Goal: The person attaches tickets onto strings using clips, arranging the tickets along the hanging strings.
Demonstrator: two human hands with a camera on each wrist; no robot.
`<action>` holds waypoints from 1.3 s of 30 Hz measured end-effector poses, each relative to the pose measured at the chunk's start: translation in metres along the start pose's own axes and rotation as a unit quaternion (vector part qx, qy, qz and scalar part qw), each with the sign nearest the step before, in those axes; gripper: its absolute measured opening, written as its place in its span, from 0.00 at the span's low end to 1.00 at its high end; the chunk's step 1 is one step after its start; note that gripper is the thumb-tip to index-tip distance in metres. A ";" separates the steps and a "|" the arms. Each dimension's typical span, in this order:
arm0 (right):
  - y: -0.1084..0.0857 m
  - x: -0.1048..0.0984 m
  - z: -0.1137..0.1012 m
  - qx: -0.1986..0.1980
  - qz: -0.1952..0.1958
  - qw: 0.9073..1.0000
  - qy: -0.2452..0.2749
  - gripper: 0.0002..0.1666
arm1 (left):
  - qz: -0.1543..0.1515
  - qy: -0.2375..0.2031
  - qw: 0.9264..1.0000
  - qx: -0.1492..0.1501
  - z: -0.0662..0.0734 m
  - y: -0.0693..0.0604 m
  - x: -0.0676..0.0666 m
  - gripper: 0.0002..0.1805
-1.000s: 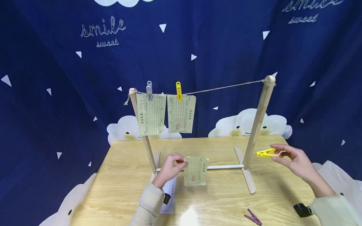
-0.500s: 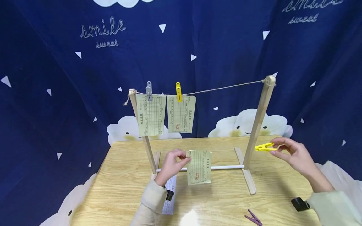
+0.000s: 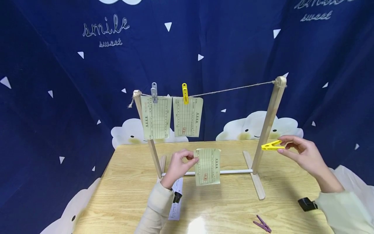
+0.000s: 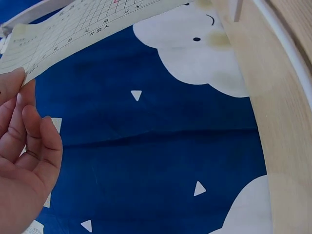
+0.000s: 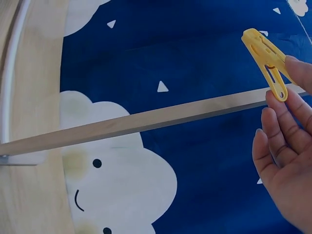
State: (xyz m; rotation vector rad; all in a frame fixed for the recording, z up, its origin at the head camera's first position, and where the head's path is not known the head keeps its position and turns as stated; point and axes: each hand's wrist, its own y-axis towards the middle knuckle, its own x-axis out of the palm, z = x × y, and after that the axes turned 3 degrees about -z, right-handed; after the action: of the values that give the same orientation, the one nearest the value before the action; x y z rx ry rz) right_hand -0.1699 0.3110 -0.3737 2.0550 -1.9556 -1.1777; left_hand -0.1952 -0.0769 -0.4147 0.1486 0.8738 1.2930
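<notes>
Between thumb and fingers my left hand [image 3: 181, 164] pinches the left edge of a yellowish printed slip [image 3: 208, 167], which hangs upright in front of the white crossbar. The slip's edge between thumb and finger also shows in the left wrist view, where the left hand [image 4: 24, 156] is at the left. My right hand [image 3: 304, 156] holds a yellow clothespin [image 3: 271, 146] by its handle ends, right of the right post. In the right wrist view that clothespin [image 5: 265, 61] points up and left. Two slips hang on the string [image 3: 230, 91], under a grey clothespin [image 3: 154, 93] and a yellow one.
The wooden stand has a left post [image 3: 153, 156] and a right post [image 3: 268, 125], joined low by a white crossbar [image 3: 233, 172]. A purple clothespin [image 3: 262, 224] lies near the table's front. A white printed slip [image 3: 175, 211] lies partly under the left forearm.
My left hand has raised the slip and carried it slightly right. My right hand, still holding the yellow clothespin, has moved up and a little left.
</notes>
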 end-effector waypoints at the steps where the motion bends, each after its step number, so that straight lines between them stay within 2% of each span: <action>1: 0.001 0.000 -0.001 -0.004 0.000 1.000 0.002 0.23 | -0.001 -0.001 1.000 -0.001 0.001 0.001 0.000 0.07; 15: 0.017 -0.003 -0.020 -0.021 0.015 1.000 -0.008 0.22 | 0.003 -0.017 1.000 -0.001 0.019 0.018 -0.005 0.05; 19: 0.023 -0.004 -0.025 -0.013 0.016 1.000 -0.004 0.22 | 0.007 -0.017 1.000 0.009 0.042 0.024 -0.013 0.06; 22: 0.028 -0.004 -0.029 -0.028 0.015 0.999 0.012 0.22 | 0.016 -0.021 0.999 0.021 0.057 0.028 -0.018 0.06; 28: 0.035 0.000 -0.036 -0.058 0.013 0.998 0.033 0.22 | 0.030 -0.032 0.999 0.031 0.061 0.031 -0.014 0.05; 39: 0.051 -0.005 -0.050 -0.086 0.021 0.996 0.004 0.22 | 0.050 -0.061 0.996 0.050 0.071 0.048 -0.016 0.03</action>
State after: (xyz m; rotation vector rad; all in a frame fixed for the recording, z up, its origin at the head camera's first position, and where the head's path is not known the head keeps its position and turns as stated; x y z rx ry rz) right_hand -0.1836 0.2843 -0.3090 1.9218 -1.8144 -1.2761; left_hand -0.1875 -0.0499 -0.3325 0.3511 0.8350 1.3190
